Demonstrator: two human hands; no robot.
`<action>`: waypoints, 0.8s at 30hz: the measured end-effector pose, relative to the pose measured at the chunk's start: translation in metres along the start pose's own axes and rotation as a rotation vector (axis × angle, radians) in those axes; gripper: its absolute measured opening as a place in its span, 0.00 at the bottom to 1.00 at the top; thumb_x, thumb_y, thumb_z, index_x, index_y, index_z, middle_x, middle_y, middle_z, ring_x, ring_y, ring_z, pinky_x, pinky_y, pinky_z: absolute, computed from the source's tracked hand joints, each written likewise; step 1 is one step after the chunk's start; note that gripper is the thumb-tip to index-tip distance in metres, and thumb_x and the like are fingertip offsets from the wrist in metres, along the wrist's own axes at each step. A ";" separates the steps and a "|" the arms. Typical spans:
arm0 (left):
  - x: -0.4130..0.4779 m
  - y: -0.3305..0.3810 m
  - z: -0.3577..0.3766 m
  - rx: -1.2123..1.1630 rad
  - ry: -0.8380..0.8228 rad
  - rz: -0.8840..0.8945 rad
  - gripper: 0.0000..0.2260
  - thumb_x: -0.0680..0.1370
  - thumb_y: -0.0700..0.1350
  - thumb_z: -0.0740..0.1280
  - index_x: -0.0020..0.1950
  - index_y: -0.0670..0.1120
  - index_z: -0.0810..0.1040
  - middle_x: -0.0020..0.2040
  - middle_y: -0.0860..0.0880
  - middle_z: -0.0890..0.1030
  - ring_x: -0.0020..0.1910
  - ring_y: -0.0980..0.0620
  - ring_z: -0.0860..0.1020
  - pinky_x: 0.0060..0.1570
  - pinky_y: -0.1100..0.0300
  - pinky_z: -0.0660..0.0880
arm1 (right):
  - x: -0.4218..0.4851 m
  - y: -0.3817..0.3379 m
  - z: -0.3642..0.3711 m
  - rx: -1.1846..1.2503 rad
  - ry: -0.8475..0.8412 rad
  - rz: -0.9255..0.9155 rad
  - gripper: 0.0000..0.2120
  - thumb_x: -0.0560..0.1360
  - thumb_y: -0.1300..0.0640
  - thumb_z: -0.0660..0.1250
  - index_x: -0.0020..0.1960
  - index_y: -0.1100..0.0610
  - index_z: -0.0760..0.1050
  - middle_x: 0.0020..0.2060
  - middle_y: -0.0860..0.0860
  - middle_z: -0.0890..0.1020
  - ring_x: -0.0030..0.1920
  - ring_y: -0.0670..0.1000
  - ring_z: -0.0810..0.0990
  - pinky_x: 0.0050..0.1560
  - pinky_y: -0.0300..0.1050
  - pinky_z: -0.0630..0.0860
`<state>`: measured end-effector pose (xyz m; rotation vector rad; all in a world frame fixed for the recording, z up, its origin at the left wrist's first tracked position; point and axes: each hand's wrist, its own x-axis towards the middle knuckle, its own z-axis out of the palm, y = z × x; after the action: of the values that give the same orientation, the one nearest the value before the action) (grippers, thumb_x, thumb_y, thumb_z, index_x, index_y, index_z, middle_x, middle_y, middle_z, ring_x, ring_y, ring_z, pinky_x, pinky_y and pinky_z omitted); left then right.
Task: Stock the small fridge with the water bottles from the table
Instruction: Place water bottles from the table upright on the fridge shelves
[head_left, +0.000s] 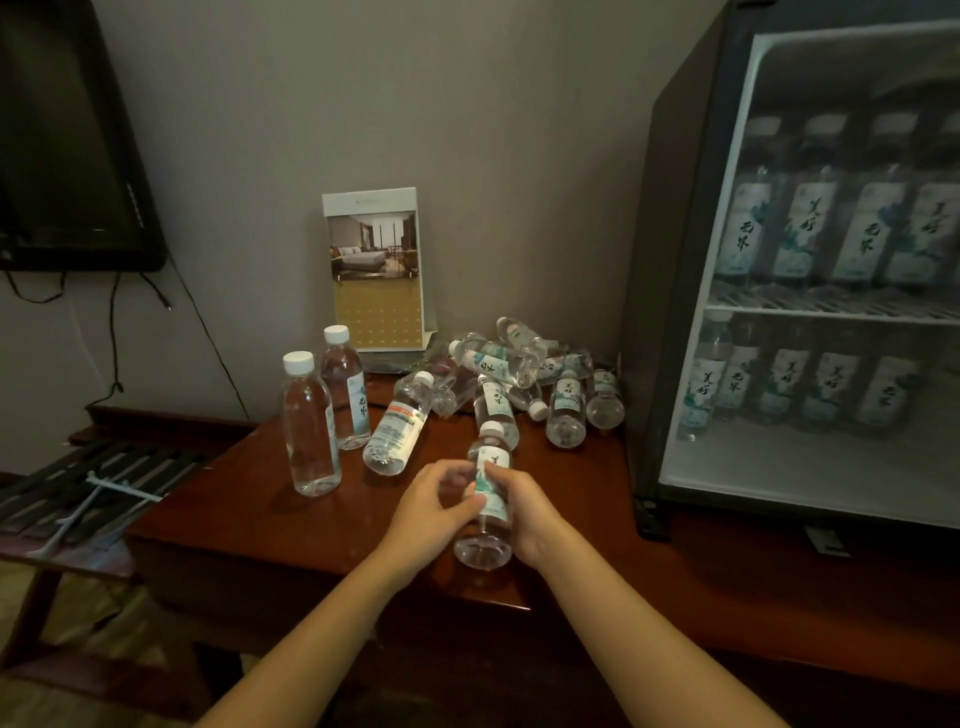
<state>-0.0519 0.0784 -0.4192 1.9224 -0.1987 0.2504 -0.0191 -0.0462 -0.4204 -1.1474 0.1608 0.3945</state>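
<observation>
A clear water bottle (487, 540) with a white cap and a green label is gripped by both hands above the dark wooden table (249, 514). My left hand (434, 506) curls round its left side, my right hand (524, 512) round its right side. Behind it lies a heap of several similar bottles (514, 379). Another bottle (397, 423) lies on its side to the left, and two upright bottles (310, 423) stand further left. The small fridge (675, 260) stands at the right, its glass door (841, 260) closed, with bottles on both shelves inside.
A standing card with a room photo (375, 270) leans by the wall behind the heap. A black TV (67, 145) hangs at the upper left, cables trailing below it. A slatted luggage rack (88, 483) sits left of the table.
</observation>
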 end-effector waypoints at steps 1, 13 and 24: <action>0.000 0.001 0.002 -0.047 -0.046 -0.086 0.17 0.72 0.43 0.72 0.57 0.53 0.73 0.55 0.50 0.75 0.53 0.56 0.77 0.52 0.61 0.76 | -0.003 -0.001 -0.006 0.044 -0.039 0.010 0.20 0.76 0.55 0.62 0.64 0.65 0.68 0.40 0.58 0.82 0.34 0.53 0.83 0.33 0.44 0.78; -0.003 0.027 0.050 -0.281 -0.372 -0.241 0.18 0.76 0.42 0.67 0.64 0.52 0.68 0.55 0.51 0.80 0.51 0.53 0.81 0.48 0.57 0.80 | -0.047 -0.021 -0.074 0.086 -0.140 -0.217 0.25 0.74 0.71 0.61 0.69 0.58 0.65 0.58 0.63 0.78 0.55 0.61 0.80 0.47 0.55 0.78; -0.011 0.060 0.129 -0.232 -0.437 0.062 0.26 0.75 0.32 0.65 0.64 0.57 0.65 0.55 0.56 0.79 0.52 0.64 0.79 0.46 0.67 0.77 | -0.097 -0.054 -0.149 -0.179 -0.092 -0.384 0.34 0.68 0.76 0.66 0.68 0.53 0.65 0.59 0.59 0.78 0.59 0.57 0.79 0.55 0.51 0.78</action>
<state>-0.0673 -0.0637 -0.4131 1.7200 -0.5541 -0.1519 -0.0756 -0.2225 -0.4037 -1.3019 -0.1775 0.1213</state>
